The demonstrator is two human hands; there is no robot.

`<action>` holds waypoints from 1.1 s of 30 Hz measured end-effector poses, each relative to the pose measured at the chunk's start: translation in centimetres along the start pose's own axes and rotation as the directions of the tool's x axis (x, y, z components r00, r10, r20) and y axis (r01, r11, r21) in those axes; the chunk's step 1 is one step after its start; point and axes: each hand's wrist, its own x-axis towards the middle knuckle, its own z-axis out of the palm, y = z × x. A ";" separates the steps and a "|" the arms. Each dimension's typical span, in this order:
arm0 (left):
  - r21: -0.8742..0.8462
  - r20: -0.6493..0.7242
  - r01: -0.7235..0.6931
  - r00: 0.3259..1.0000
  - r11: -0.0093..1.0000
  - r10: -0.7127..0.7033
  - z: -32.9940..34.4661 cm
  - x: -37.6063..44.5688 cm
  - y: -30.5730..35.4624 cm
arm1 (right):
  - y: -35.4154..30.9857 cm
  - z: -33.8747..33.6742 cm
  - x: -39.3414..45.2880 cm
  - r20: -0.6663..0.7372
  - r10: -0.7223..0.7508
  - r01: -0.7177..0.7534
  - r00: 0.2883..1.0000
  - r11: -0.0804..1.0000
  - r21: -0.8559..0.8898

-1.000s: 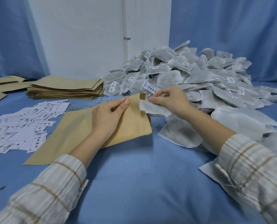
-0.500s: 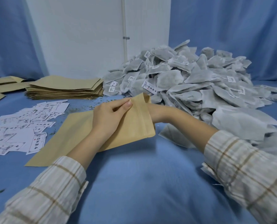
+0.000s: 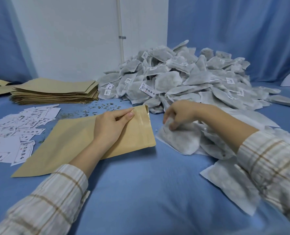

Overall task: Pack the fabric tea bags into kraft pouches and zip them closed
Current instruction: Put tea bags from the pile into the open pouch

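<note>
A kraft pouch (image 3: 68, 141) lies flat on the blue cloth, its mouth pointing right and slightly lifted at the far corner. My left hand (image 3: 110, 126) holds the pouch near its zip strip, fingers on top and thumb tucked at the mouth. To the right, my right hand (image 3: 176, 114) pinches the upper corner of a grey fabric tea bag (image 3: 181, 141) lying just beside the pouch mouth. A big heap of tea bags (image 3: 183, 78) fills the far right.
A stack of empty kraft pouches (image 3: 54, 92) sits at the back left. Several printed paper labels (image 3: 15, 131) are scattered on the left. Loose tea crumbs (image 3: 96, 107) lie behind the pouch. More tea bags (image 3: 229, 184) rest under my right forearm.
My right hand pushed a tea bag into the pouch, came out, and now pinches another bag beside the mouth. My left hand stayed on the pouch, which lies flatter.
</note>
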 end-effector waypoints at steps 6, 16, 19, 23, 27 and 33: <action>0.016 -0.089 -0.002 0.996 1.000 0.003 -0.9 0.4 -0.4 | 0.7 -0.1 0.3 -0.236 0.221 0.097 0.946 0.501 0.860; -0.073 -0.109 -0.065 0.992 0.995 0.057 -0.5 0.0 1.7 | -7.3 2.6 1.1 0.006 0.014 -0.009 1.000 0.289 0.957; -0.080 -0.059 -0.110 0.993 0.991 0.106 -0.3 -0.2 2.3 | -8.4 2.2 1.0 0.255 0.016 -0.246 0.967 0.335 0.910; -0.062 -0.068 -0.111 0.992 0.992 0.107 -0.5 0.5 1.6 | -8.5 2.0 2.1 0.282 -0.009 -0.261 0.959 0.346 0.901; -0.021 -0.188 -0.074 0.980 0.997 0.069 -0.3 2.5 0.2 | -8.0 2.3 4.9 -0.065 0.070 0.027 0.995 0.449 0.893; 0.116 -0.299 0.005 0.954 0.993 0.030 0.2 6.9 -2.6 | -4.7 4.1 10.6 -0.435 0.245 -0.010 0.867 0.880 0.475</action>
